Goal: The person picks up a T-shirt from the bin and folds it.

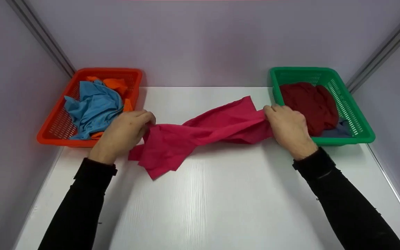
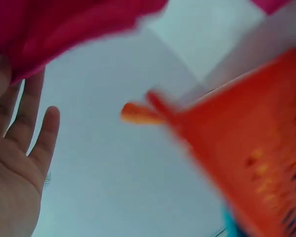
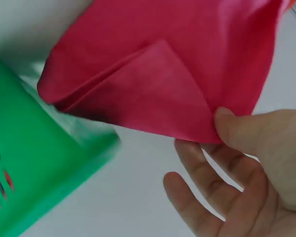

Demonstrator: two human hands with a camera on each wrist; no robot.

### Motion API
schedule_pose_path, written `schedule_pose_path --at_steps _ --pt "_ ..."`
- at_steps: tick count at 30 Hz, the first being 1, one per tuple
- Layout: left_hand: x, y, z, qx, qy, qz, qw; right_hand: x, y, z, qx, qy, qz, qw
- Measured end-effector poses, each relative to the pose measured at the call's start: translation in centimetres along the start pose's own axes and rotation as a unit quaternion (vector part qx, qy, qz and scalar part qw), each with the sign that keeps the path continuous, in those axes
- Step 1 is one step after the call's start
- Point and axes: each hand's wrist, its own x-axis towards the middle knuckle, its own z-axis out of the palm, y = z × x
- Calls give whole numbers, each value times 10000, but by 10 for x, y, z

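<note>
Pinching a pink cloth [image 1: 172, 142] with left hand [image 1: 123, 132] at one end, right hand [image 1: 288, 128] at the other, stretched between both. Beside the left, a red basket [image 1: 61, 141] with blue cloth [image 1: 97, 107]; beside the right, a green basket [image 1: 346, 140] with dark red cloth [image 1: 307, 106].

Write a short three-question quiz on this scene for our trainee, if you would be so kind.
1. Multiple choice: what colour is the held cloth in the right grip? A, blue; B, pink; C, dark red.
2. True or false: the left grip holds that same piece.
3. Fill in: the blue cloth lies in the ___ basket.
Key: 1, B; 2, true; 3, orange-red.
</note>
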Motion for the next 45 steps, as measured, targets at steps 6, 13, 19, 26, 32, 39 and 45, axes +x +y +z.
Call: schedule_pose_path --at_steps 6,13,19,26,32,39,45 --pt "-7 5 24 962 -725 118 9927 -7 -19 24 -201 25 -580 9981" --pt "-12 39 35 1223 -646 428 9895 -12 -47 39 650 -1114 -1257 9836" --pt "-24 59 60 1079 -1098 795 9849 -20 -53 55 887 -1748 -1519 9688" --pt "-20 43 86 1362 -956 666 9838 -22 -49 69 1119 -1749 -976 9733" --pt "2 24 104 1414 -565 444 9873 -14 -50 78 1134 -1583 -685 9785" --pt "27 13 112 1149 -792 -117 9902 -1 -51 87 1015 -1325 -469 9849" --pt "42 10 92 609 -501 -656 9947 3 -52 91 808 -1072 -381 9902"
